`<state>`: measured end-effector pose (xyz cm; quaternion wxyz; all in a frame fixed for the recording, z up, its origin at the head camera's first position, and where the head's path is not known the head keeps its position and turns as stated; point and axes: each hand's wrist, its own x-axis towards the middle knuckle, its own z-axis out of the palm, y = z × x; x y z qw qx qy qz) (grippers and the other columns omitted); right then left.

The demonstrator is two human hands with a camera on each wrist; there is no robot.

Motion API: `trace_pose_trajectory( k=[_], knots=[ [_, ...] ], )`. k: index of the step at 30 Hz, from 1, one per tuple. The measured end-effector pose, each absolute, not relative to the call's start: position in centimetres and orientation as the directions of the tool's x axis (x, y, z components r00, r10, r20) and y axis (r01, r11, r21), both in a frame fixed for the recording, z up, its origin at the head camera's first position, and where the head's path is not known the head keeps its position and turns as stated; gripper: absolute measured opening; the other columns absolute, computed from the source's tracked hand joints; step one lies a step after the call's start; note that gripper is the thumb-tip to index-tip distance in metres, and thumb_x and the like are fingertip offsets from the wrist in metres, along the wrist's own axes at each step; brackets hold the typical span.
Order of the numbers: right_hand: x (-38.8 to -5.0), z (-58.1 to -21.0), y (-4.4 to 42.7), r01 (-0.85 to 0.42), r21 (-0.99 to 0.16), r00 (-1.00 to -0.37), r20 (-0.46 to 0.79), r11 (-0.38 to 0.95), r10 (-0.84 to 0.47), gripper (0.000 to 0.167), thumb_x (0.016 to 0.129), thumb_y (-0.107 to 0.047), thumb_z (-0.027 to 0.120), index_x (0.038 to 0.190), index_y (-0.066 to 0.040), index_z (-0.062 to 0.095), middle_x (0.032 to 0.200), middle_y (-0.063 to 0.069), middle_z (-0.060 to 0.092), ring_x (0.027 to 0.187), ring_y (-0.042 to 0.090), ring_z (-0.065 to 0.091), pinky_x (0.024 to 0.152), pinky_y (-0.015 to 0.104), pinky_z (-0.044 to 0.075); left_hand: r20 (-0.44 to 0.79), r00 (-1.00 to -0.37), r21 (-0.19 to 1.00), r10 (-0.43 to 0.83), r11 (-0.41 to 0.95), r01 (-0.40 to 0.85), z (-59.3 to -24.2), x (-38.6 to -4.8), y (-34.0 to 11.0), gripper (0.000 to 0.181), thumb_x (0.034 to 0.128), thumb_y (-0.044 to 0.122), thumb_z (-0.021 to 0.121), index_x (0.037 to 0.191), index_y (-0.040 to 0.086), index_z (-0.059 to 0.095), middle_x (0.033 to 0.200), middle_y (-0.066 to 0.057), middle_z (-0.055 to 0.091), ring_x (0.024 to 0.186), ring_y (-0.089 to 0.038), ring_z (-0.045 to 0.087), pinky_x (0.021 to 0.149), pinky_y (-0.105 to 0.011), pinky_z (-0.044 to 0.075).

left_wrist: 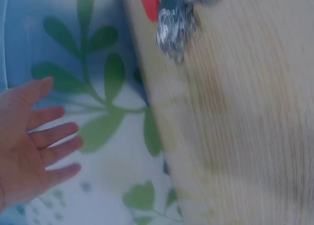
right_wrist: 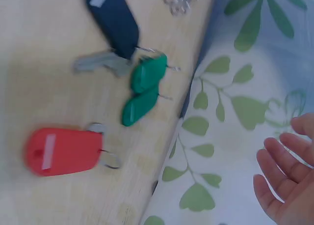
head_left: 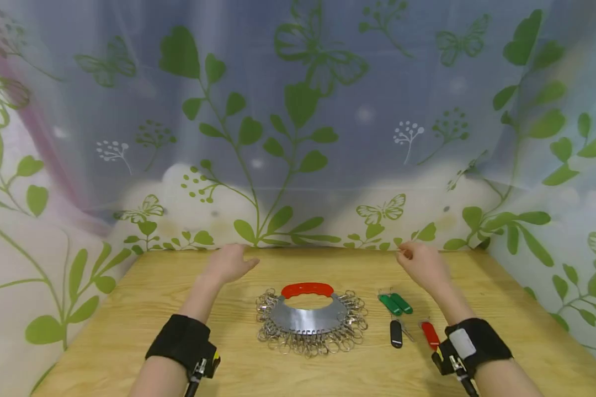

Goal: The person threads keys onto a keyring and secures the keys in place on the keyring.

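A curved metal key holder (head_left: 308, 320) with a red handle (head_left: 308, 289) lies mid-table, its outer edge lined with many small clips and rings. To its right are two green key tags (head_left: 395, 303), a black key tag (head_left: 396, 334) with a key (head_left: 407, 331) and a red key tag (head_left: 430, 334). My left hand (head_left: 232, 263) hovers over the back of the table, left of the holder, fingers spread and holding nothing in the left wrist view. My right hand (head_left: 422, 266) is raised beyond the tags, fingers loosely bent and holding nothing in the right wrist view.
The wooden table (head_left: 228, 364) ends at the back against a hanging curtain (head_left: 298, 193) printed with green leaves and butterflies. The curtain also closes off both sides. Each wrist wears a black strap (head_left: 181, 342) with a small camera and cable.
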<state>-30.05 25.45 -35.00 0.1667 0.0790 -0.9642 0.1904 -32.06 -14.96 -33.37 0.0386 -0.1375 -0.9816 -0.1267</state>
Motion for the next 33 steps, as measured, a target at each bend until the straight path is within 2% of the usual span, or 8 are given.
trace_pose_trajectory(
  k=[3,7,10,12,17,22,29,33],
  knots=[
    [-29.0,-35.6,24.9,-0.251,-0.31,-0.934,0.328,0.917,-0.144,0.031,0.089,-0.019,0.056,0.107,0.003,0.065,0.09,0.015,0.066,0.076,0.028,0.062,0.056,0.036,0.047,0.077,-0.944,0.285,0.322,0.9,0.331,-33.4,-31.3,-13.7,0.026,0.0909,0.026,0.059,0.098,0.002,0.066,0.091,-0.012,0.065,0.079,-0.025,0.062,0.07,-0.039,0.048],
    [-27.7,-36.7,24.0,-0.229,-0.275,-0.965,0.19,0.934,-0.181,0.026,0.087,-0.02,0.06,0.104,0.0,0.066,0.087,0.01,0.065,0.074,0.024,0.061,0.058,0.037,0.048,0.077,-0.89,0.267,0.45,0.851,0.453,-34.3,-29.9,-11.4,0.031,0.0859,0.012,0.062,0.058,0.011,0.049,0.054,0.003,0.039,0.048,-0.011,0.035,0.05,-0.026,0.031],
    [-26.9,-37.7,23.6,-0.202,-0.275,-0.979,0.075,0.94,-0.189,0.022,0.086,-0.02,0.063,0.098,-0.002,0.067,0.078,0.006,0.064,0.062,0.017,0.056,0.052,0.031,0.043,0.083,-0.832,0.272,0.549,0.79,0.549,-35.4,-28.7,-9.7,0.035,0.0824,0.005,0.062,0.055,0.014,0.042,0.053,0.006,0.033,0.048,-0.008,0.029,0.049,-0.023,0.026],
    [-26.5,-38.4,23.4,-0.185,-0.291,-0.982,0.02,0.939,-0.187,0.017,0.085,-0.021,0.065,0.08,-0.005,0.066,0.062,-0.002,0.054,0.051,0.01,0.044,0.046,0.026,0.034,0.073,-0.79,0.274,0.608,0.75,0.602,-36.2,-27.8,-8.4,0.03,0.0815,0.004,0.063,0.058,0.013,0.046,0.055,0.006,0.038,0.05,-0.008,0.032,0.05,-0.023,0.029],
    [-26.1,-39.4,23.3,-0.15,-0.344,-0.982,-0.053,0.927,-0.179,0.044,0.083,-0.021,0.067,0.05,-0.016,0.039,0.047,-0.008,0.023,0.043,0.007,0.02,0.045,0.022,0.019,-0.016,-0.697,0.287,0.717,0.671,0.684,-37.9,-26.1,-5.7,0.007,0.0821,0.01,0.066,0.076,0.01,0.064,0.071,0.005,0.057,0.06,-0.006,0.046,0.059,-0.023,0.041],
    [-26.1,-40.5,23.4,-0.117,-0.294,-0.987,-0.071,0.949,-0.144,0.047,0.083,-0.024,0.068,0.048,-0.017,0.037,0.044,-0.009,0.023,0.04,0.007,0.022,0.044,0.021,0.019,-0.01,-0.641,0.255,0.767,0.622,0.74,-39.1,-25.2,-3.8,0.006,0.0824,0.012,0.066,0.087,0.01,0.069,0.082,0.005,0.064,0.07,-0.004,0.056,0.065,-0.019,0.045],
    [-25.9,-42.0,23.1,-0.148,-0.26,-0.987,-0.014,0.954,-0.157,0.043,0.086,-0.016,0.063,0.048,-0.016,0.042,0.041,-0.008,0.032,0.036,0.007,0.033,0.041,0.022,0.024,0.047,-0.552,0.165,0.832,0.539,0.826,-40.4,-24.7,-2.8,0.012,0.0785,0.011,0.069,0.09,0.013,0.072,0.081,0.009,0.062,0.073,-0.001,0.052,0.069,-0.015,0.042],
    [-25.9,-42.0,23.0,-0.177,-0.236,-0.984,0.041,0.955,-0.173,0.047,0.085,-0.01,0.06,0.049,-0.018,0.033,0.045,-0.008,0.019,0.039,0.008,0.025,0.044,0.023,0.019,0.062,-0.546,0.092,0.835,0.54,0.837,-40.7,-24.6,-2.9,0.009,0.0737,0.012,0.071,0.082,0.017,0.071,0.076,0.013,0.054,0.074,-0.002,0.048,0.075,-0.018,0.041]
  ],
)
